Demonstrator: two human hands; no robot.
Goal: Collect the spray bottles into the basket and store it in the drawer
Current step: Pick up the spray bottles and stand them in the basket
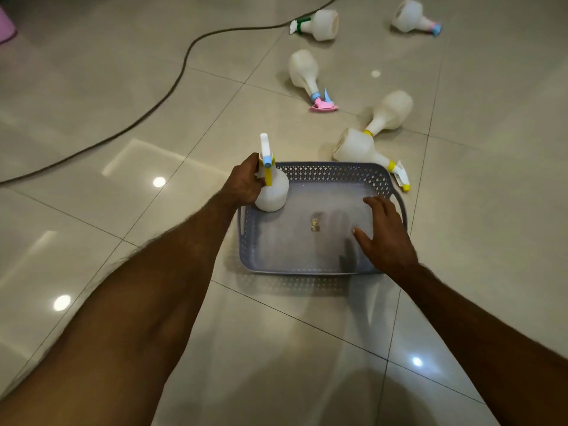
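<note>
Your left hand (246, 182) is wrapped around the neck of a translucent white plastic spray bottle with a yellow collar and blue-and-white trigger (270, 186), standing it upright in the far-left corner of the shallow grey-blue plastic basket with perforated walls and cut-out handles (307, 259). As far as you can judge, this is the first bottle in; the basket's smooth floor is otherwise bare apart from a small sticker.

Your right hand (384, 232) lies spread, fingers open, over the basket's right side, holding nothing.

Five more squat, bulb-shaped bottles lie tipped over on the glossy beige tiled floor (123, 210): a pink-triggered one (304, 72), a green-collared one (319, 24), two yellow-collared ones (356, 149) (390, 112) just beyond the basket, and one far right (412, 15). No drawer is in view.
</note>
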